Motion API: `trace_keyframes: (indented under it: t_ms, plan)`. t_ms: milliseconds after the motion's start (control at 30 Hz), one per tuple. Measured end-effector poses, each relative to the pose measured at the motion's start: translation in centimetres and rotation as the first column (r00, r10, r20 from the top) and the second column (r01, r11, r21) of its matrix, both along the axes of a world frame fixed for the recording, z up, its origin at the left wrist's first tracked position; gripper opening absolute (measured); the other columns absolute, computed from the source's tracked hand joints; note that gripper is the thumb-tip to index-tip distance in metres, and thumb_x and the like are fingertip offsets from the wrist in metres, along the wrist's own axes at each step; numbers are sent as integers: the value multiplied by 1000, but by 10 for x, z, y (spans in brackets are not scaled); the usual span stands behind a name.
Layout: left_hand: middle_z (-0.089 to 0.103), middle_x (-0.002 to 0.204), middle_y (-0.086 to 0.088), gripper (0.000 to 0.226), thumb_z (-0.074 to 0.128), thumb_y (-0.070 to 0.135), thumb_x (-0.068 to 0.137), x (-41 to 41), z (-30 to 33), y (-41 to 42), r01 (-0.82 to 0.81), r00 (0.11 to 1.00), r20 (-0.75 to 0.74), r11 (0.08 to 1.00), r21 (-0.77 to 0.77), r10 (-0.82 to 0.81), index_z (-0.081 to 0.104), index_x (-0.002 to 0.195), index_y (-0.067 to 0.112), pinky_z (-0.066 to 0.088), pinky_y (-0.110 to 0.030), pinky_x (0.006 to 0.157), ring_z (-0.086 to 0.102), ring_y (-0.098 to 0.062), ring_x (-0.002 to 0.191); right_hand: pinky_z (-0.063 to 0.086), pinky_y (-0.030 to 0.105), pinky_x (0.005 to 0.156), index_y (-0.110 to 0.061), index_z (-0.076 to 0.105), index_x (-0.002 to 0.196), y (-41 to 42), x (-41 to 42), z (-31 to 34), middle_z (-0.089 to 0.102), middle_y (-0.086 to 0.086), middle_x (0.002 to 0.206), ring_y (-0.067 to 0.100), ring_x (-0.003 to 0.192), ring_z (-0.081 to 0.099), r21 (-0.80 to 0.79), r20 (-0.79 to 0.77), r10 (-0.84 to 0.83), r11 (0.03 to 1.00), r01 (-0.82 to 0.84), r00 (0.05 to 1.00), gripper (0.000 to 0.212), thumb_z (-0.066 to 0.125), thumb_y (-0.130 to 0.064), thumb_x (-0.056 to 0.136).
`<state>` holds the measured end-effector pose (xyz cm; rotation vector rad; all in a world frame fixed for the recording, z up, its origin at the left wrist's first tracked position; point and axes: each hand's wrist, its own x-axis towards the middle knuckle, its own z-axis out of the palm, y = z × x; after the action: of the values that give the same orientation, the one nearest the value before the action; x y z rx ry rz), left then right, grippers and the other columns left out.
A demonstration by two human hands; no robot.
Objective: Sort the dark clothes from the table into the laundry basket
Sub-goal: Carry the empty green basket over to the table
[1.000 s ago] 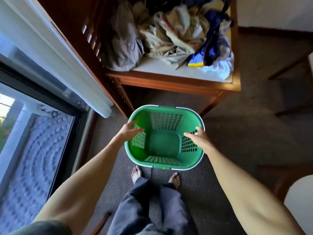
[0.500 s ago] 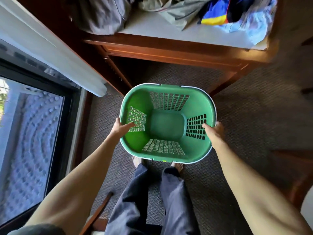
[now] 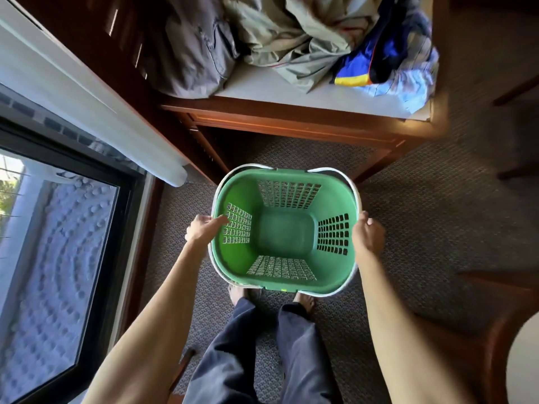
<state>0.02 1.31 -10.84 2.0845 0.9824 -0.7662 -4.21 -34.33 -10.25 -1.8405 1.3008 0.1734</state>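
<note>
An empty green laundry basket (image 3: 284, 281) with a white rim hangs above the carpet in front of my feet. My left hand (image 3: 201, 230) grips its left rim, thumb inside the wall. My right hand (image 3: 368, 236) grips the right rim from outside. Beyond it stands a wooden table (image 3: 291, 123) with a pale top. On it lie a dark grey garment (image 3: 192, 51) at the left, a beige-olive garment (image 3: 285, 39) in the middle, a navy, blue and yellow garment (image 3: 379, 59) and a pale blue cloth (image 3: 414, 86) at the right.
A window with a dark frame (image 3: 96, 258) and a white rolled blind (image 3: 87, 100) fill the left. Dark wooden furniture (image 3: 122, 39) stands left of the table. A wooden chair (image 3: 501, 310) stands at the right. Patterned carpet (image 3: 423, 214) covers the floor.
Both hands went from resting on the basket's rim to gripping its sides. The view dipped towards the floor, then came back up, so more of the clothes pile shows again.
</note>
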Motion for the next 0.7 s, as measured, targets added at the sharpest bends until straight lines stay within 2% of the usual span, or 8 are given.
trace_keyframes:
  t_ms: [67, 133, 200, 267, 333, 500, 600, 700]
  plan:
    - [62, 100, -14, 68, 71, 62, 51, -5, 10, -5, -22, 1000, 0, 998, -51, 22, 68, 93, 8, 45, -36, 85, 53, -28, 99, 58, 47, 84, 4, 70, 103, 10, 1, 8, 71, 30, 102, 42, 92, 71, 39, 46, 4, 999, -6, 999, 78, 27, -61, 96]
    - [64, 94, -17, 72, 76, 55, 59, -10, 21, -14, -39, 997, 56, 979, -200, 51, 66, 104, -1, 46, -28, 69, 54, -22, 83, 59, 34, 60, -7, 67, 84, 22, 2, 16, 69, 19, 71, 31, 60, 67, 137, 23, 22, 990, -25, 999, 66, 30, -59, 100]
    - [71, 87, -16, 43, 77, 36, 80, -15, 34, -29, -45, 992, 96, 933, -356, 85, 68, 100, 0, 49, -23, 52, 63, -20, 68, 56, 29, 55, -12, 69, 83, 34, 5, 27, 65, 11, 56, 23, 48, 61, 251, 34, 87, 964, -93, 996, 51, 41, -49, 103]
    - [74, 81, -11, 22, 70, 25, 92, -17, 48, -49, -9, 990, 121, 902, -432, 68, 63, 101, 6, 54, -26, 58, 69, -21, 65, 60, 38, 71, -11, 75, 88, 46, 11, 34, 72, 12, 63, 21, 59, 69, 373, 51, 200, 905, -204, 978, 46, 49, -46, 100]
    - [73, 77, -10, 25, 67, 34, 96, -18, 57, -71, 20, 996, 88, 873, -487, 26, 54, 107, 15, 58, -34, 62, 72, -26, 68, 58, 42, 82, -9, 76, 94, 55, 18, 38, 76, 13, 77, 21, 74, 74, 481, 77, 249, 839, -255, 965, 45, 51, -46, 100]
    - [68, 77, -13, 41, 47, 50, 102, -6, 63, -97, -31, 1000, -16, 788, -615, 27, 63, 117, 16, 62, -42, 69, 74, -31, 74, 59, 45, 78, -3, 67, 101, 72, 22, 37, 76, 22, 90, 36, 89, 75, 637, 117, 177, 742, -210, 977, 64, 32, -56, 104]
    - [76, 96, -17, 37, 39, 44, 106, -3, 66, -104, -39, 997, -71, 732, -681, -13, 58, 124, 19, 61, -44, 71, 75, -33, 75, 59, 44, 66, -1, 60, 95, 67, 16, 39, 72, 21, 74, 42, 77, 73, 651, 164, 137, 729, -212, 977, 58, 33, -50, 106]
    - [75, 84, -14, 39, 38, 40, 108, -15, 74, -117, -21, 997, -70, 719, -695, -38, 61, 110, 9, 59, -42, 70, 74, -32, 72, 43, 32, 47, -5, 57, 87, 57, -2, 46, 56, 10, 51, 26, 44, 55, 589, 190, 98, 785, -193, 977, 51, 35, -47, 107]
